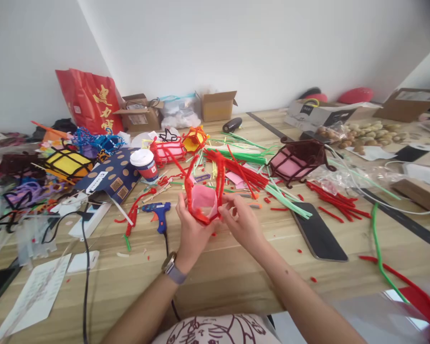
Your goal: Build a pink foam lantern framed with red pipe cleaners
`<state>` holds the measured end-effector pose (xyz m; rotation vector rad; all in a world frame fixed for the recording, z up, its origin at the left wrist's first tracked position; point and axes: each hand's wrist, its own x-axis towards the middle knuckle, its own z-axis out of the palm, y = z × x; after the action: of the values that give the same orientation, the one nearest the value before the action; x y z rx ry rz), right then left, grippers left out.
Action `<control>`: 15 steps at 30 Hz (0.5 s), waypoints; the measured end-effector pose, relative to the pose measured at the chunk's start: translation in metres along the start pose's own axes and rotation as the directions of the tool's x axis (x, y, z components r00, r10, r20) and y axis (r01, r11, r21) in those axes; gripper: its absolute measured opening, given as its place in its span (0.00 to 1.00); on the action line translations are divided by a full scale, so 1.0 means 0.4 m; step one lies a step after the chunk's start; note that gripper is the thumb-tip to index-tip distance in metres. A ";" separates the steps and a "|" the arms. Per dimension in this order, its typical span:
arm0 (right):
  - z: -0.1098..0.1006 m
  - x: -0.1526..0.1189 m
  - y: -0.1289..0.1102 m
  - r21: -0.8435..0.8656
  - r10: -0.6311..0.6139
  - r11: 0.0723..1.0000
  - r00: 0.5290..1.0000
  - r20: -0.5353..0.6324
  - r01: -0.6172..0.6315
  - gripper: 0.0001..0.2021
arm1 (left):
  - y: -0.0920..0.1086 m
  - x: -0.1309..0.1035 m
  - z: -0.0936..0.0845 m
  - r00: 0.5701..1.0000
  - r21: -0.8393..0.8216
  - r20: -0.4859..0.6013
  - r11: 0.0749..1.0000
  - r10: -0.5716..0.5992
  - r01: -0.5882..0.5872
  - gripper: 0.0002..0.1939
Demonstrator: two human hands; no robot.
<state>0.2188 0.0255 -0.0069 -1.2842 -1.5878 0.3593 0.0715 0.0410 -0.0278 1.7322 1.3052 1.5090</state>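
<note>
Red pipe cleaners frame the small pink lantern (203, 203) that you hold between both hands, just above the wooden tabletop (222, 272). Your left hand (190, 228) cups it from below and from the left side; your right hand (241, 220) pinches its right edge with the fingertips. Two long red stems stand up and away from you (the handle, I think). A blue glue gun (158, 211) lies near the left hand.

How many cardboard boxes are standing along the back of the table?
3. One open box stands beside the red bag, a second at the middle by the wall, and a third at the far right. More may be hidden behind the clutter.
</note>
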 end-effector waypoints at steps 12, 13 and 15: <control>-0.029 0.064 0.008 -0.033 0.152 0.988 0.971 0.184 -0.149 0.07 | 0.021 0.161 -0.157 0.882 0.139 0.436 0.954 0.181 -0.265 0.24; -0.041 0.067 0.013 -0.049 0.146 0.989 0.968 0.205 -0.139 0.07 | 0.024 0.172 -0.165 0.851 0.139 0.487 0.944 0.197 -0.298 0.20; -0.074 0.075 0.037 -0.120 0.157 0.984 0.962 0.221 -0.133 0.09 | 0.031 0.187 -0.175 0.807 0.134 0.546 0.927 0.226 -0.351 0.13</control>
<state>0.2542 0.0465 0.0104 -1.4876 -1.7280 0.5400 0.0045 0.0865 0.0363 2.3721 0.9789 0.9280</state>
